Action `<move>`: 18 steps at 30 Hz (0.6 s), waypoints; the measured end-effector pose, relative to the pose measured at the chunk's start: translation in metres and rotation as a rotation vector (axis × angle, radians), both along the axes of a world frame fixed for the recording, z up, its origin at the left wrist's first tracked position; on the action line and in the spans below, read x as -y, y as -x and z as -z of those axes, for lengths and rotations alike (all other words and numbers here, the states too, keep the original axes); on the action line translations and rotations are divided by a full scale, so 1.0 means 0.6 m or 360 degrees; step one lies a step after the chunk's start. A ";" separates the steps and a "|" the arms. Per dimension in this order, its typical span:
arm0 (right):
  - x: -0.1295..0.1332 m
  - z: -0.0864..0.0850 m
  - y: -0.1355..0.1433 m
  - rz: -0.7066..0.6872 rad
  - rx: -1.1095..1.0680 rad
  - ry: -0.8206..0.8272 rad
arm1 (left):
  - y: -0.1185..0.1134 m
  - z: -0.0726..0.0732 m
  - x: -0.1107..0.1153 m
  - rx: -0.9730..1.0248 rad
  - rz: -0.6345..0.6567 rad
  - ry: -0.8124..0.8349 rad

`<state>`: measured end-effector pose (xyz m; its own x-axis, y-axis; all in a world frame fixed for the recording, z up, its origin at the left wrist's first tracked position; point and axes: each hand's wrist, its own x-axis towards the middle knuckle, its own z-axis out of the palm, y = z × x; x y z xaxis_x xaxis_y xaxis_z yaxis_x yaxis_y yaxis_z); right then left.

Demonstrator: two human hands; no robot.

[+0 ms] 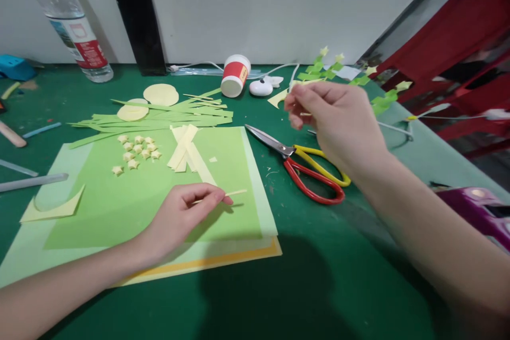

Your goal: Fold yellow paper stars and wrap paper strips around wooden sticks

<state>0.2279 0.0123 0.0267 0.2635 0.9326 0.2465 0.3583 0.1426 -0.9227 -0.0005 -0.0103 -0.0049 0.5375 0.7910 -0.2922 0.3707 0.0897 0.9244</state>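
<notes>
The thin pale strip (237, 192) lies in the left hand (173, 218), with its long axis running from nine o'clock to just short of three o'clock, and its free end juts out past the fingers (217, 195) towards three. The thumb and forefinger there are pressed together on it, low over the green sheet (235, 170), with a shadow under them.

The right hand (346, 127) is held higher, between one and two o'clock from that free end, so the left hand is plainly the nearer one to the strip. Its thumb and forefinger are drawn close together; a small pale end shows below them, but whether they grip it, or anything else, I cannot tell.

From the left fingers, the crossed paper strips (186, 146) lie at eleven o'clock, one of them slanting down towards the hand, and the small paper stars (137, 151) at ten. The scissors (287, 151) rest on the worktop (287, 297) at two o'clock, below the right hand, blades towards ten and handles towards four.
</notes>
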 end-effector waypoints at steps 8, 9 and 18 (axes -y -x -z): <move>-0.039 0.019 -0.085 0.0172 0.0650 0.0202 | -0.005 -0.001 -0.001 -0.0058 0.0041 -0.0031; -0.042 0.024 -0.089 0.0233 0.0729 0.0190 | -0.005 -0.001 -0.001 -0.0062 0.0042 -0.0025; -0.030 0.017 -0.059 0.0257 0.0946 0.0070 | -0.004 0.003 0.002 0.0054 -0.0010 0.0055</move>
<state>0.2632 0.0304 0.0163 0.2317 0.9050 0.3568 0.8267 0.0101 -0.5625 0.0022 -0.0112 -0.0069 0.5425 0.7842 -0.3013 0.3388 0.1240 0.9327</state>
